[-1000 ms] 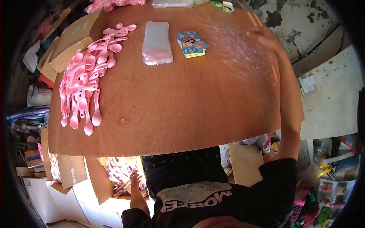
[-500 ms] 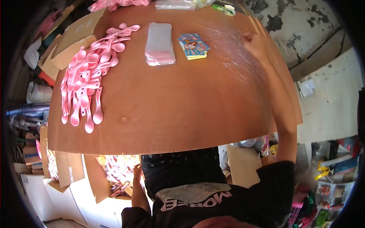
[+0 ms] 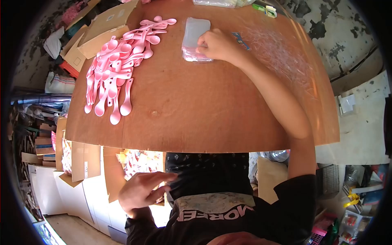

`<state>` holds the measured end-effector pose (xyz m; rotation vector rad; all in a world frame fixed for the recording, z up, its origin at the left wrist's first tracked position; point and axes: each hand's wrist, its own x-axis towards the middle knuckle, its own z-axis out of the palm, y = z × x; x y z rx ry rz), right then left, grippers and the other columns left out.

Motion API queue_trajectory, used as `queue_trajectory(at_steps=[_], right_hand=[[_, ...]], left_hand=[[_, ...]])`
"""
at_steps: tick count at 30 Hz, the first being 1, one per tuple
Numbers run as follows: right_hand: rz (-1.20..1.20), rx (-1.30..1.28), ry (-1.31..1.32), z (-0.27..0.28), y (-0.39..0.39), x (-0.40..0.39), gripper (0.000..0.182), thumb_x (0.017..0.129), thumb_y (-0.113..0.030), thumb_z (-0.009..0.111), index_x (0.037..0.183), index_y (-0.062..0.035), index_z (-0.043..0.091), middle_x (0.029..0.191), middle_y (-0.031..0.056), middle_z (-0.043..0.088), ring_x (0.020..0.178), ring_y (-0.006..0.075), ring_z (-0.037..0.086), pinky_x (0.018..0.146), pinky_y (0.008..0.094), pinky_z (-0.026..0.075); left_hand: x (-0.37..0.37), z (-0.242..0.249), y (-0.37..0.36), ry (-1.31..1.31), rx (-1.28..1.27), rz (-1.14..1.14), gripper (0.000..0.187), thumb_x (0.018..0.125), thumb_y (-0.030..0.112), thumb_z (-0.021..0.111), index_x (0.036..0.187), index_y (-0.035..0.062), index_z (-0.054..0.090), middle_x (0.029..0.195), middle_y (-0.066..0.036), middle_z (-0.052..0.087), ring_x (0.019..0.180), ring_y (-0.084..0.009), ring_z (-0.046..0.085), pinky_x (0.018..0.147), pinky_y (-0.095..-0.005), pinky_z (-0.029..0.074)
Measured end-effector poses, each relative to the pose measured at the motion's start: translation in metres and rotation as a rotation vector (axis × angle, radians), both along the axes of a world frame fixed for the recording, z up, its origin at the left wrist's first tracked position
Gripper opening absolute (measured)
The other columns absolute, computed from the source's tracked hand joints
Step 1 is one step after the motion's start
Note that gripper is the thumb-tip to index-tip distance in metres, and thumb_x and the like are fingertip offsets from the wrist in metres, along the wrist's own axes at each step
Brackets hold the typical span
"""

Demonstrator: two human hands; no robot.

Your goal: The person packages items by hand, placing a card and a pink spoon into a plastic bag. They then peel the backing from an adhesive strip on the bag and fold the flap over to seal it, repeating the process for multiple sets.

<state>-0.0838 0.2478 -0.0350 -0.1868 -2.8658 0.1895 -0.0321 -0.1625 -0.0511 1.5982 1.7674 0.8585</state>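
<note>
My right hand (image 3: pixel 215 45) is over the lower part of a stack of clear plastic bags (image 3: pixel 196 34), its fingers closed at the bags' right side; what they pinch, if anything, is hidden. Blue printed cards (image 3: pixel 241 40) show partly behind that hand and wrist. Below the table's front edge, my left hand (image 3: pixel 145 190) hangs in front of my body, fingers apart and holding nothing. A pile of pink spoons (image 3: pixel 118 61) covers the left part of the brown table (image 3: pixel 183 114).
Crumpled clear plastic film (image 3: pixel 277 53) lies at the table's right. A cardboard box (image 3: pixel 110 26) stands behind the spoons. Under the table's front edge is an open box of packed items (image 3: pixel 141 161). A small green-and-white box (image 3: pixel 269 11) sits at the back.
My right hand has moved left from the plastic film to the bag stack. My left hand has come up from beside the open box. The view has shifted, so the table sits further right.
</note>
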Motion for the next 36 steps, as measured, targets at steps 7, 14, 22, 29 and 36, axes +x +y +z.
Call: queue_trajectory(at_steps=[7, 14, 22, 29, 36], right_hand=[[0.080, -0.126, 0.201, -0.013, 0.006, 0.001, 0.011, 0.076, -0.012, 0.065, 0.081, -0.0043, 0.070, 0.072, 0.0132, 0.067, 0.064, 0.0288, 0.065, 0.062, 0.0381, 0.050], [0.318, -0.097, 0.276, 0.010, -0.047, 0.055, 0.008, 0.077, -0.010, 0.063, 0.078, -0.0037, 0.069, 0.078, 0.0111, 0.066, 0.074, 0.0288, 0.063, 0.066, 0.0392, 0.048], [0.163, -0.005, 0.327, 0.007, -0.048, 0.074, 0.011, 0.079, -0.015, 0.063, 0.077, -0.0071, 0.070, 0.075, 0.0094, 0.064, 0.069, 0.0291, 0.062, 0.064, 0.0392, 0.049], [-0.010, -0.161, 0.459, 0.014, -0.034, 0.063, 0.012, 0.079, -0.016, 0.062, 0.076, -0.0074, 0.070, 0.076, 0.0096, 0.065, 0.066, 0.0288, 0.063, 0.058, 0.0389, 0.049], [-0.195, -0.038, 0.743, 0.044, -0.019, 0.036, 0.013, 0.080, -0.021, 0.062, 0.079, -0.0100, 0.070, 0.078, 0.0063, 0.067, 0.070, 0.0271, 0.064, 0.061, 0.0385, 0.050]], left_hand=[[-0.059, 0.097, 0.077, 0.181, 0.239, -0.473, 0.036, 0.082, 0.016, 0.067, 0.115, 0.0044, 0.060, 0.100, -0.011, 0.065, 0.082, -0.0253, 0.065, 0.073, -0.0357, 0.053], [-0.117, 0.069, 0.162, 0.594, 0.414, 0.049, 0.055, 0.078, 0.003, 0.065, 0.129, 0.0044, 0.045, 0.131, -0.017, 0.048, 0.121, -0.0306, 0.047, 0.103, -0.0422, 0.038], [-0.112, 0.014, 0.172, 0.619, 0.363, 0.177, 0.065, 0.068, 0.007, 0.071, 0.129, 0.0070, 0.046, 0.139, -0.015, 0.036, 0.128, -0.0327, 0.037, 0.104, -0.0408, 0.034], [-0.104, 0.005, 0.161, 0.473, 0.356, 0.115, 0.039, 0.078, 0.011, 0.067, 0.115, 0.0052, 0.056, 0.109, -0.015, 0.056, 0.096, -0.0325, 0.058, 0.079, -0.0382, 0.049], [-0.100, -0.009, 0.164, 0.667, 0.450, 0.035, 0.028, 0.080, 0.026, 0.068, 0.100, 0.0064, 0.065, 0.108, -0.013, 0.059, 0.099, -0.0324, 0.057, 0.092, -0.0429, 0.044]])
